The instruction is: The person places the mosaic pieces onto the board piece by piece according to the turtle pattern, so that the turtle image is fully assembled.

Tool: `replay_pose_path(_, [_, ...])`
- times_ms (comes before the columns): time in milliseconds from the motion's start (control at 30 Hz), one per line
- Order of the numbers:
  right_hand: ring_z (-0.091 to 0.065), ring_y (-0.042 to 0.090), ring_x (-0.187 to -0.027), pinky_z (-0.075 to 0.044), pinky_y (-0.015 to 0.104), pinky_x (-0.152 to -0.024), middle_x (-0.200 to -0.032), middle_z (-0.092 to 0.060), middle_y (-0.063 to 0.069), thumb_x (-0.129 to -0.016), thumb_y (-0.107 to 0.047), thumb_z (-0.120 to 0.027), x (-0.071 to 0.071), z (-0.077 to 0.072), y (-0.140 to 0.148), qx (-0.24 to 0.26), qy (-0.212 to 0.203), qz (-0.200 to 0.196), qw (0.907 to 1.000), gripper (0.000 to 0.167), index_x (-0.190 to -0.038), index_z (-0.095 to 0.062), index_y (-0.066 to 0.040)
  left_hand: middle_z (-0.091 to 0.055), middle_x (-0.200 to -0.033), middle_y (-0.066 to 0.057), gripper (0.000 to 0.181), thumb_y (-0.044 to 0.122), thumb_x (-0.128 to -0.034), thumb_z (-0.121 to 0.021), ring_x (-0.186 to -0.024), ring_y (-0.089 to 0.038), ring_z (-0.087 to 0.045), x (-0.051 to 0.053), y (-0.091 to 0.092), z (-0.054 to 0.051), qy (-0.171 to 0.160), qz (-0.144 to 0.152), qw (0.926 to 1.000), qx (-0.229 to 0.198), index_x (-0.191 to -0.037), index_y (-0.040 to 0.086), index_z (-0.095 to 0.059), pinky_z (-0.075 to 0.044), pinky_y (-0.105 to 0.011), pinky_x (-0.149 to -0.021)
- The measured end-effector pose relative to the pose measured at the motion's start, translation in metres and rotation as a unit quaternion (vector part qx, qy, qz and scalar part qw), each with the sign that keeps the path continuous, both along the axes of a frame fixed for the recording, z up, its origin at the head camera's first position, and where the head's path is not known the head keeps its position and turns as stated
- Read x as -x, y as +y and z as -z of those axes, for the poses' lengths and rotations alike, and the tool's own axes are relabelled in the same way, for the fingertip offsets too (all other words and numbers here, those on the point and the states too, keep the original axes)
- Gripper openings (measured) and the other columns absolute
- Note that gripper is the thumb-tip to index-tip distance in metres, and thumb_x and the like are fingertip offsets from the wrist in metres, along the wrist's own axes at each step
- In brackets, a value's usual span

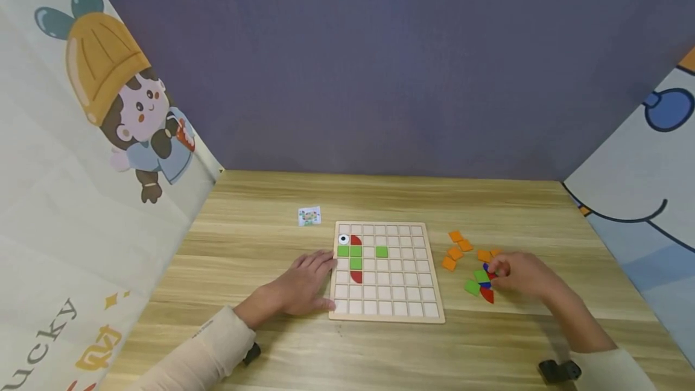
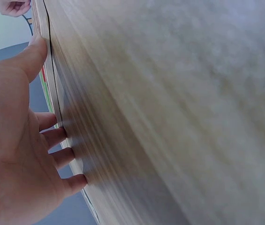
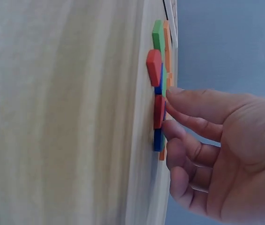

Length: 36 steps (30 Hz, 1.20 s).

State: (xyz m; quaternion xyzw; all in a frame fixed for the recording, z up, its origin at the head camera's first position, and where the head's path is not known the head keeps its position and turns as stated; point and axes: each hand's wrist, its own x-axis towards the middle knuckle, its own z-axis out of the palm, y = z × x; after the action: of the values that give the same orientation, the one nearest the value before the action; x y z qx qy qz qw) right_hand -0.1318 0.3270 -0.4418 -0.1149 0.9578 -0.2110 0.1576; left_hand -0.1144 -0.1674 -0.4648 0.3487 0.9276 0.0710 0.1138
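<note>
My left hand (image 1: 304,282) lies at the left edge of a wooden grid board (image 1: 388,314), its spread fingers and thumb touching the frame. In the left wrist view, the fingertips of the left hand (image 2: 17,140) meet the table beside the board. On the grid sit a white eye tile (image 1: 343,239), two red rounded pieces (image 1: 356,277) and several green squares (image 1: 382,251). My right hand (image 1: 521,273) hovers at a pile of loose pieces, fingers loosely bent. In the right wrist view, its thumb and fingertips are close to a red piece (image 3: 159,111); no held piece shows.
Several orange squares (image 1: 455,253) lie right of the board, with green (image 1: 472,287), blue and red pieces (image 1: 487,295) nearer me. A small picture card (image 1: 309,216) lies behind the board to the left. A dark wall (image 1: 380,77) and printed side panels enclose the wooden table (image 1: 380,355).
</note>
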Motion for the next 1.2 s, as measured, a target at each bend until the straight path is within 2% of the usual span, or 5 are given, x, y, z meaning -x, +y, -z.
replay_pose_path(233, [-0.047,0.013,-0.068,-0.038,0.028,-0.062,-0.074,-0.057,-0.004,-0.082,-0.017,-0.081,-0.0040,0.0012,0.0002,-0.031,0.016,-0.006,0.9994,0.017,-0.089,-0.066,-0.012,-0.031,-0.165,-0.018,0.090,0.063,-0.0946,-0.059,-0.153,-0.038,-0.029,-0.0003,0.0002,-0.0014,-0.013,-0.004,0.9999,0.003,-0.156,0.002,-0.033,-0.030,-0.060,-0.121])
replay_pose_path(433, [-0.049,0.013,-0.068,-0.041,0.029,-0.063,-0.076,-0.060,-0.004,-0.082,-0.018,-0.082,-0.0024,0.0032,0.0006,-0.045,0.023,-0.006,0.9987,0.017,-0.091,-0.069,-0.010,-0.033,-0.163,-0.020,0.089,0.061,-0.0951,-0.059,-0.152,-0.039,-0.031,-0.0007,-0.0001,-0.0023,-0.011,-0.001,0.9999,-0.004,-0.156,0.001,-0.034,-0.031,-0.061,-0.120])
replay_pose_path(700, [-0.046,0.013,-0.068,-0.036,0.027,-0.062,-0.075,-0.056,-0.004,-0.080,-0.018,-0.084,-0.0018,0.0081,0.0006,-0.037,0.034,0.000,0.9987,0.024,-0.088,-0.061,-0.014,-0.031,-0.164,-0.019,0.090,0.062,-0.0946,-0.060,-0.153,-0.039,-0.029,0.0001,-0.0002,-0.0017,-0.015,-0.006,0.9999,-0.002,-0.156,0.002,-0.033,-0.030,-0.061,-0.121])
replay_pose_path(967, [-0.047,0.013,-0.067,-0.036,0.026,-0.062,-0.073,-0.056,-0.004,-0.081,-0.017,-0.084,-0.0016,0.0055,-0.0020,-0.026,0.026,0.000,0.9993,0.027,-0.086,-0.058,-0.013,-0.029,-0.166,-0.017,0.092,0.066,-0.0943,-0.056,-0.154,-0.037,-0.027,0.0001,-0.0001,-0.0008,-0.019,-0.013,0.9997,0.006,-0.158,0.004,-0.031,-0.028,-0.060,-0.122])
replay_pose_path(1200, [-0.050,0.013,-0.070,-0.039,0.025,-0.061,-0.077,-0.061,-0.004,-0.089,-0.016,-0.076,-0.0020,0.0012,-0.0022,-0.008,0.030,0.008,0.9995,0.017,-0.089,-0.060,-0.012,-0.030,-0.165,-0.017,0.092,0.065,-0.0940,-0.057,-0.154,-0.037,-0.028,-0.0012,-0.0003,-0.0014,-0.018,-0.014,0.9997,0.002,-0.157,0.003,-0.032,-0.029,-0.061,-0.121])
